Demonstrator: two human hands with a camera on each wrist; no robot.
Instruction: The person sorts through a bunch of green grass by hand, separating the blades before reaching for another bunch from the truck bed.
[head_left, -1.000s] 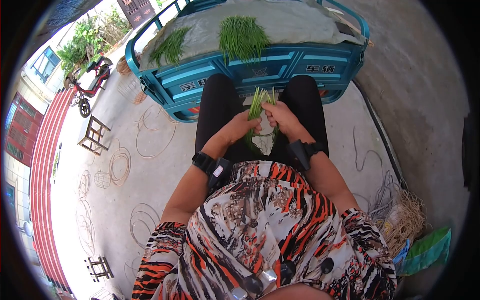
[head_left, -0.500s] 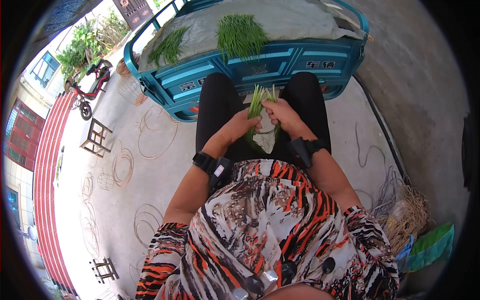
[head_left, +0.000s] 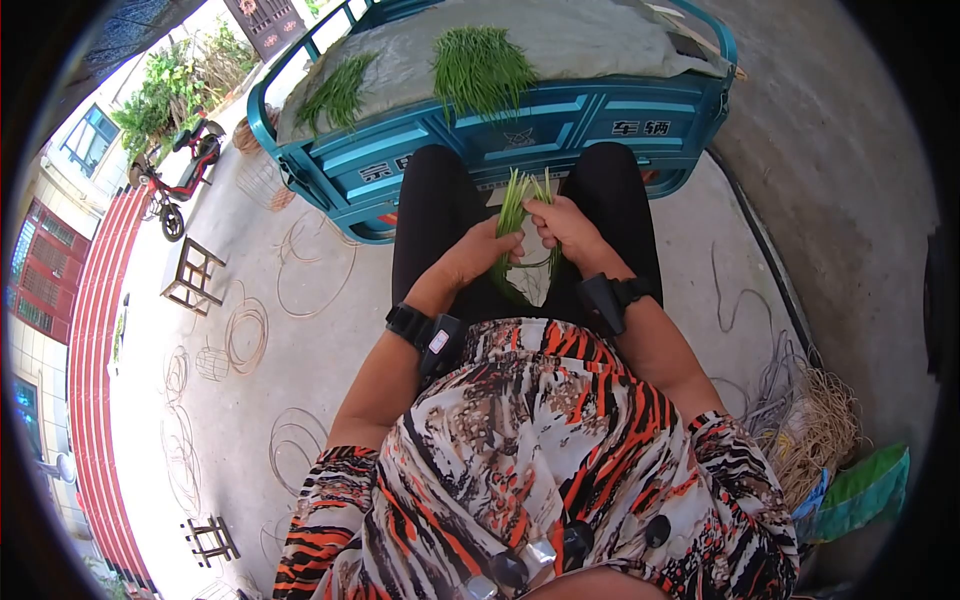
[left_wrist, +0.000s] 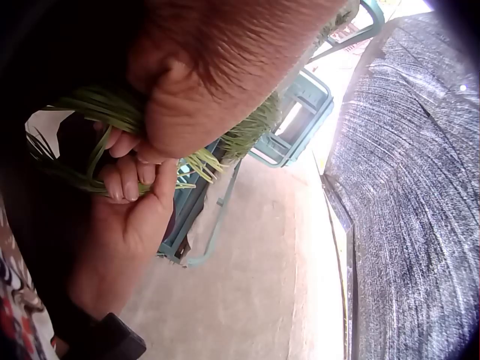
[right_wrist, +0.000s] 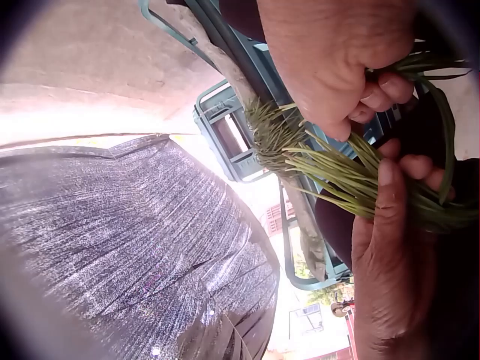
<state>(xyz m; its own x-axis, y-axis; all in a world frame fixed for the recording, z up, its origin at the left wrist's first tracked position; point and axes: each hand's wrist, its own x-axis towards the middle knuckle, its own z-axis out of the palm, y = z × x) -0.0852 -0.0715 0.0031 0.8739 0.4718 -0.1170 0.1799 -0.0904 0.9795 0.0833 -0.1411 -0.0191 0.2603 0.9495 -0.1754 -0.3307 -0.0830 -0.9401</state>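
Between the knees, my left hand (head_left: pixel 480 250) grips a bundle of long green stalks (head_left: pixel 511 215), their pale ends pointing up and away. Close beside it, my right hand (head_left: pixel 570 232) pinches a thinner bunch of the same stalks. In the right wrist view the left thumb lies across the larger bundle (right_wrist: pixel 341 176), and the right hand (right_wrist: pixel 337 67) has curled fingers around its few stalks. The left wrist view has both hands nearly touching, with a strand (left_wrist: pixel 96 154) running between the two bunches.
A blue cart (head_left: pixel 480 150) stands ahead, covered by a grey sheet (head_left: pixel 400 70) with two piles of green stalks (head_left: pixel 482 72) on it. Wire coils (head_left: pixel 246 335), a stool (head_left: pixel 192 275) and a red scooter (head_left: pixel 190 170) are at left. Dry fibres (head_left: pixel 825 425) lie at right.
The head view has shifted slightly. Both hands keep their grip on the stalks, with hardly any visible movement.
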